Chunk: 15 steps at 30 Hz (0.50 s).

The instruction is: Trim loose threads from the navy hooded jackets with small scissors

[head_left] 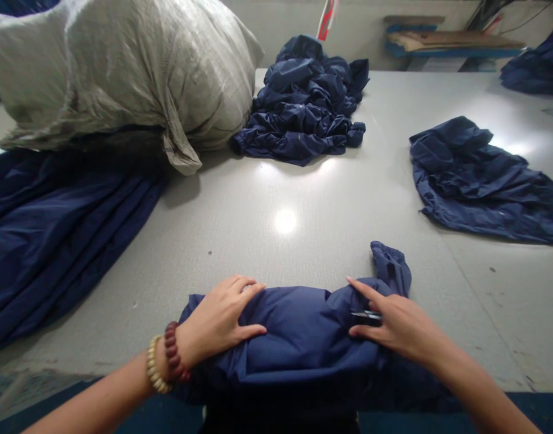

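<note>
A navy blue garment of thin, smooth cloth lies bunched at the table's near edge, with part of it hanging over. My left hand, with two bead bracelets at the wrist, rests on the garment's left part, thumb and fingers apart. On the right part lies my right hand, thumb and index finger spread against the cloth. Tucked in this hand is a pair of small thread snips, the metal tips pointing left; the handles are hidden by the fingers. A narrow end of the garment sticks out beyond the right hand.
The light table carries a large stuffed woven sack at back left, over dark blue cloth. A heap of navy garments sits at the back middle, another navy garment at right, and more navy cloth far right.
</note>
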Available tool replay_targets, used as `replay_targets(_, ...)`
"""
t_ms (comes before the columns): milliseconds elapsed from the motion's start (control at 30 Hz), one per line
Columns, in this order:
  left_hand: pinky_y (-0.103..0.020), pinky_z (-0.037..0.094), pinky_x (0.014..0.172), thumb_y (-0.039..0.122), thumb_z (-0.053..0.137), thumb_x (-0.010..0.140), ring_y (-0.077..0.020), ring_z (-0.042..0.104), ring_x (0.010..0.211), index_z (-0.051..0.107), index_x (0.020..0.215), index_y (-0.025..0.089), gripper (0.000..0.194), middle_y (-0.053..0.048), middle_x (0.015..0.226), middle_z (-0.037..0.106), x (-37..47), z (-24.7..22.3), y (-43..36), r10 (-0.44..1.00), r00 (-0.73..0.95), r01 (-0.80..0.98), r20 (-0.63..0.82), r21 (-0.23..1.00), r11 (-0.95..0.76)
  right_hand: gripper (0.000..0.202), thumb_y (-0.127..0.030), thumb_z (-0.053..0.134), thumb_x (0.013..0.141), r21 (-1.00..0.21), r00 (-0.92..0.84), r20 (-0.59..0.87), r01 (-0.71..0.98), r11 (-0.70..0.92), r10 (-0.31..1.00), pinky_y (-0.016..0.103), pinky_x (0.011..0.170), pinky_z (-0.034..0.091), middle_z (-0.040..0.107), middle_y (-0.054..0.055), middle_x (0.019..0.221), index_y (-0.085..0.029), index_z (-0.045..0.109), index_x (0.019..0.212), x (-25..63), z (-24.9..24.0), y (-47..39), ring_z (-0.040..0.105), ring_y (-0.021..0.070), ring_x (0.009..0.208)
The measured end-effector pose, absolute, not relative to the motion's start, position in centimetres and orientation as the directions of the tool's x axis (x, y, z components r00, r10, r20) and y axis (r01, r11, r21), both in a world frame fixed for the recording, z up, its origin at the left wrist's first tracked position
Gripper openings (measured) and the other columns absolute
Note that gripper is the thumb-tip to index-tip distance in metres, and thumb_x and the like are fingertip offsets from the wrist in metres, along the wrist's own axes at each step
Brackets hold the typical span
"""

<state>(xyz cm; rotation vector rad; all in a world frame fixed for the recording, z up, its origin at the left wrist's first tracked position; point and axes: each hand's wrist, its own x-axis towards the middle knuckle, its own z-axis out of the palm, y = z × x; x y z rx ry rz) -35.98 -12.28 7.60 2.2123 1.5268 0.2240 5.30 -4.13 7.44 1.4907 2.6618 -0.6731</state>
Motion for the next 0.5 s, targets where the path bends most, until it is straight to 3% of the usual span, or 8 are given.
replay_targets(167,-0.039,0.054,0.084,0.029,0.061,0.105,-0.0254,0.067,0.095,0.067,0.111,0.020,0.013,-0.008,0.104,0.070,-34.2,4.5,-10.9,0.898,0.375,0.893,-0.231,0.351,-0.283,0.048,-0.055,0.074,0.093,-0.079,-0.566,-0.309,0.816,0.573,0.764,0.032,0.061,0.047,0.079,0.009,0.084,-0.022,0.070,0.127,1.6,4.0,-2.5,0.077,0.0305,0.074)
replay_targets(300,-0.034,0.049,0.074,0.023,0.052,0.108,-0.0229,0.066,0.090,0.064,0.108,0.019,0.012,-0.008,0.103,0.069,-35.5,3.8,-4.3,0.905,0.387,0.904,-0.175,0.263,-0.336,0.036,-0.050,0.063,0.102,0.013,-0.484,-0.174,0.870,0.493,0.858,0.030,0.059,0.041,0.080,0.010,0.088,-0.021,0.066,0.124,0.8,2.6,2.7,0.078,0.0301,0.079)
replay_targets(400,-0.034,0.048,0.075,0.017,0.049,0.108,-0.0240,0.065,0.093,0.064,0.109,0.018,0.015,-0.009,0.103,0.068,-36.6,3.9,3.4,0.922,0.387,0.918,-0.015,0.105,-0.383,0.037,-0.045,0.060,0.103,0.071,-0.359,-0.020,0.931,0.359,0.933,0.030,0.061,0.039,0.080,0.011,0.088,-0.021,0.062,0.131,-0.3,2.2,8.9,0.077,0.0301,0.079)
replay_targets(500,-0.038,0.049,0.085,0.013,0.047,0.107,-0.0268,0.062,0.099,0.065,0.110,0.015,0.019,-0.013,0.107,0.067,-37.2,4.9,10.6,0.907,0.393,0.919,0.154,-0.037,-0.392,0.038,-0.043,0.059,0.103,0.073,-0.277,0.127,0.960,0.269,0.953,0.031,0.063,0.038,0.079,0.012,0.087,-0.019,0.062,0.133,-1.6,2.6,14.7,0.076,0.0300,0.078)
